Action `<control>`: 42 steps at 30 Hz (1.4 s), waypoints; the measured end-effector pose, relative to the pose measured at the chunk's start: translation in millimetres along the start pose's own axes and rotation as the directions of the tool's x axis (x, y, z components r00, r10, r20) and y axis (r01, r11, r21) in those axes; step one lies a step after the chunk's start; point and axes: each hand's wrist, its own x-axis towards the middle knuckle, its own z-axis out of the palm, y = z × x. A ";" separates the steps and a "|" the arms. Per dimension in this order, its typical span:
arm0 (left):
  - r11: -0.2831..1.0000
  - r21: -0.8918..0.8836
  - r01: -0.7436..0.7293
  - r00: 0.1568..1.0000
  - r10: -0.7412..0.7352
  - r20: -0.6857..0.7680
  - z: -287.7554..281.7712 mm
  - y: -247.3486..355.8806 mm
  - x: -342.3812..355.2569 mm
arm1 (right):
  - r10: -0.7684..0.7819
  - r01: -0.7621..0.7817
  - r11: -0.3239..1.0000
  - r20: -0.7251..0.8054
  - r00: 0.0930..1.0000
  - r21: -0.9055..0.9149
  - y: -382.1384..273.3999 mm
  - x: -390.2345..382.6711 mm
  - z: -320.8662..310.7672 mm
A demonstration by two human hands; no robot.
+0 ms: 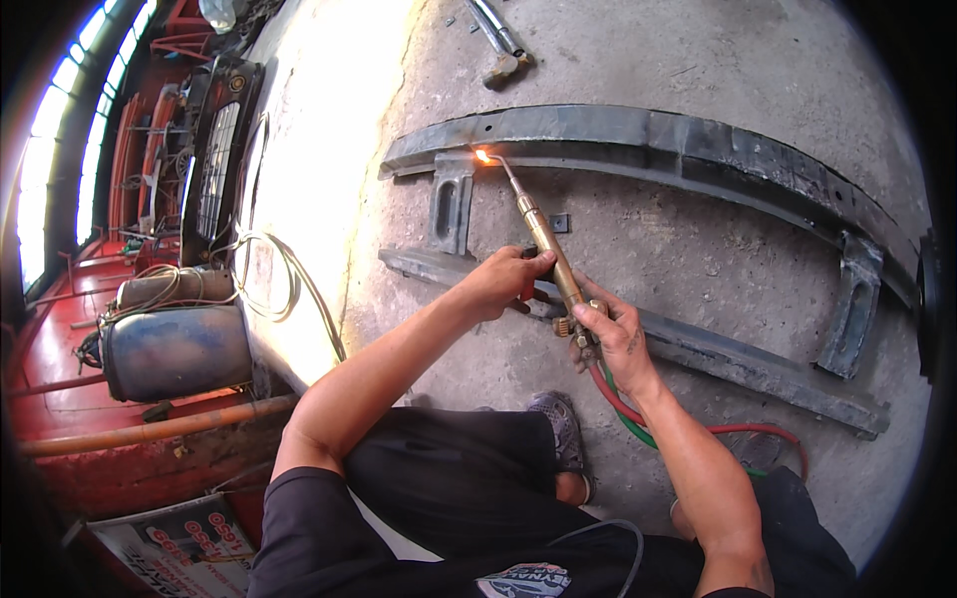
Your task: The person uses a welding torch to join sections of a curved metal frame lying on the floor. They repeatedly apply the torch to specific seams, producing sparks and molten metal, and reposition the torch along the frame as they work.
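My right hand [620, 334] is wrapped round the rear of a brass gas torch [546, 239], near its valve knobs. A small orange flame [483, 156] burns at the bent tip, against the seam between a curved dark steel beam [618, 128] and a short slotted bracket [452, 204]. My left hand [498, 284] is closed beside the torch's barrel, thumb pointing at it. A red-and-black item [528, 290] shows in its fingers, mostly hidden, so its kind is unclear. Behind both hands lies a straight steel bar [738, 359].
Red and green hoses [738, 430] trail from the torch past my right forearm. A second bracket [850, 309] joins the steel at the right. Metal tubes [495, 40] lie at the top, a small square plate [559, 223] near the torch. A blue tank [179, 351] and coiled hose [274, 269] are at left.
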 end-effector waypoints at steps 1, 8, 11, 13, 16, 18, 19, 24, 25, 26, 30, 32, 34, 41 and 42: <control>0.999 0.052 0.008 1.000 -0.009 0.007 0.8 3.9 -2.2 | 0.001 -0.001 1.000 -0.002 1.000 -0.005 -0.4 -0.1 -0.1; 0.993 0.118 0.024 1.000 -0.026 0.009 -0.1 5.9 -2.8 | -0.004 0.004 1.000 -0.005 1.000 -0.019 0.5 0.2 -0.5; 0.991 0.131 0.025 1.000 -0.026 0.006 1.2 9.1 -5.4 | 0.001 -0.001 1.000 -0.007 1.000 -0.016 0.3 0.2 -0.7; 0.992 0.125 0.025 1.000 -0.025 -0.002 3.1 11.4 -7.8 | 0.004 -0.004 1.000 -0.007 1.000 -0.013 0.4 0.3 -0.9; 0.993 0.118 0.022 1.000 -0.020 -0.014 5.1 12.6 -9.4 | 0.004 -0.004 1.000 -0.004 1.000 -0.010 1.2 0.7 -1.5; 0.993 0.120 0.017 1.000 -0.015 -0.016 5.5 13.2 -10.1 | 0.001 -0.001 1.000 0.002 1.000 -0.012 0.7 0.9 -1.4; 0.992 0.127 0.019 1.000 -0.018 -0.011 5.0 13.1 -9.8 | 0.002 -0.001 1.000 0.000 1.000 -0.013 0.7 1.0 -1.3; 0.996 0.085 0.023 1.000 -0.023 -0.005 5.8 13.0 -10.4 | 0.001 -0.001 1.000 -0.007 1.000 -0.029 -0.7 0.8 -0.4; 0.996 0.090 0.027 1.000 -0.027 -0.004 5.7 13.3 -10.4 | 0.000 -0.001 1.000 -0.007 1.000 -0.031 -1.7 0.6 0.1; 0.995 0.096 0.032 1.000 -0.031 -0.003 5.5 13.6 -10.3 | 0.000 0.000 0.999 -0.007 1.000 -0.033 -2.9 0.3 0.7; 0.994 0.100 0.033 0.999 -0.034 0.008 4.5 12.9 -8.4 | 0.005 -0.006 1.000 -0.009 1.000 -0.030 -1.0 1.1 -0.6; 0.995 0.093 0.026 0.999 -0.028 0.016 3.8 11.4 -7.3 | 0.006 -0.006 1.000 -0.005 1.000 -0.028 -1.7 1.5 -1.0; 0.995 0.098 0.025 0.999 -0.027 0.024 1.8 9.0 -5.1 | 0.003 -0.003 1.000 0.000 1.000 -0.026 -1.4 1.8 -1.6; 0.992 0.118 0.034 0.999 -0.036 0.014 3.2 11.9 -7.2 | 0.004 -0.005 0.999 -0.015 1.000 -0.039 -2.4 -0.5 -0.6; 0.994 0.108 0.036 0.999 -0.037 0.012 3.2 11.4 -6.9 | 0.002 -0.002 0.999 -0.016 1.000 -0.039 -1.9 -0.5 -0.7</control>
